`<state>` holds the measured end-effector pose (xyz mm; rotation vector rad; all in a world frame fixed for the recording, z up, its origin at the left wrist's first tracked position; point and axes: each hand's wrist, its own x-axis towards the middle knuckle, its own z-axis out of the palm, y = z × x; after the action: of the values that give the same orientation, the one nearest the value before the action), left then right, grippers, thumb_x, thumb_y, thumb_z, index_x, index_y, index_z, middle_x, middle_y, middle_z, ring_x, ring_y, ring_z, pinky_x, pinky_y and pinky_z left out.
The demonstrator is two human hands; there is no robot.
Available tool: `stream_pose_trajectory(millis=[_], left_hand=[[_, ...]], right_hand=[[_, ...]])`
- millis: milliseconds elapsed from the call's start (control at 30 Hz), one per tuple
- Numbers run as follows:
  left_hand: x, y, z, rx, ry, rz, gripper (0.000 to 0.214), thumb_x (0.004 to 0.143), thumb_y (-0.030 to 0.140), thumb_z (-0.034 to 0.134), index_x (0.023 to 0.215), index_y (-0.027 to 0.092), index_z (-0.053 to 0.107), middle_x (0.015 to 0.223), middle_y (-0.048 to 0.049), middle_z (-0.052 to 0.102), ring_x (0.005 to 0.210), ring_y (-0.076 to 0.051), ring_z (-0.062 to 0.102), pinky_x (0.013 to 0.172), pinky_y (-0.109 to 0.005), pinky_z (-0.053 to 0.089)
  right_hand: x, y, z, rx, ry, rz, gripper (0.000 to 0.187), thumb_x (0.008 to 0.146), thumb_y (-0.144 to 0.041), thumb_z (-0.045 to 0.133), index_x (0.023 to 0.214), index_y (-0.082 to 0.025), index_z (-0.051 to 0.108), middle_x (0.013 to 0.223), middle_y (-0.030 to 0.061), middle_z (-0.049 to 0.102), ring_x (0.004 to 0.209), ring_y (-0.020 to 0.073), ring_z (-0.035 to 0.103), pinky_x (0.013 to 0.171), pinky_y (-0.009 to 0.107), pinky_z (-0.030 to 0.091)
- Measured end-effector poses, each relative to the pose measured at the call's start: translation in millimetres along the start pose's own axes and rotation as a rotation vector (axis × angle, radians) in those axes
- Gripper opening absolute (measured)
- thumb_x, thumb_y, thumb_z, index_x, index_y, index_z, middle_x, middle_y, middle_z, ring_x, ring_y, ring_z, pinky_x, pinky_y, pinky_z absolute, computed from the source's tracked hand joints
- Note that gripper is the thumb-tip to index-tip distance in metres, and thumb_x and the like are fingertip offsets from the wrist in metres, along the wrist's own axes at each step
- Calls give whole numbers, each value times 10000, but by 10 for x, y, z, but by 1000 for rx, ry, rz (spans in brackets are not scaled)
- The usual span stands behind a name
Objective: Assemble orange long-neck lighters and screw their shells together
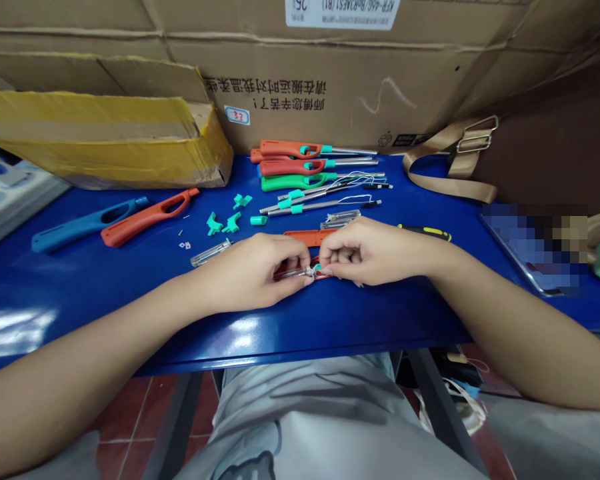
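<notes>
Metal piece (304, 272) pinched between curled fingers of left hand (257, 272) and right hand (373, 252)

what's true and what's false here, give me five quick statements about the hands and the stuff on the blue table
1. The left hand and the right hand both pinch a small metal part. True.
2. The blue handle lies to the right of the hands. False: it lies far to their left, beside the orange handle.
3. The table has a glossy blue top. True.
4. The stacked lighters at the back are all green. False: only one is green, the others are orange-red.
5. A tan strap with a metal buckle lies at the back right. True.
</notes>
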<state>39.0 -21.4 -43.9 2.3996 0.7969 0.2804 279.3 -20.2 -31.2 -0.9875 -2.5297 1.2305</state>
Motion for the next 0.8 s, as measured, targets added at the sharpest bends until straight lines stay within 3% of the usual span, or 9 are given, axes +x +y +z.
stream_pose_trajectory(millis=[267,800], left_hand=[[-10,-6,-4,-3,21,22,117,920,275,657,919,167,701,707,36,610,604,-88,527,597,-226,392],[-6,-1,-4,-2,8,20,118,923,279,650,925,177,709,715,27,622,615,-99,537,596,-234,390]], right_hand=[[25,22,45,5,39,-32,100,879,-131,603,810,-136,675,609,-58,597,501,39,516,523,164,395],[37,50,42,10,32,-27,111,872,-172,608,873,-135,713,673,-13,650,571,79,539,539,191,388]])
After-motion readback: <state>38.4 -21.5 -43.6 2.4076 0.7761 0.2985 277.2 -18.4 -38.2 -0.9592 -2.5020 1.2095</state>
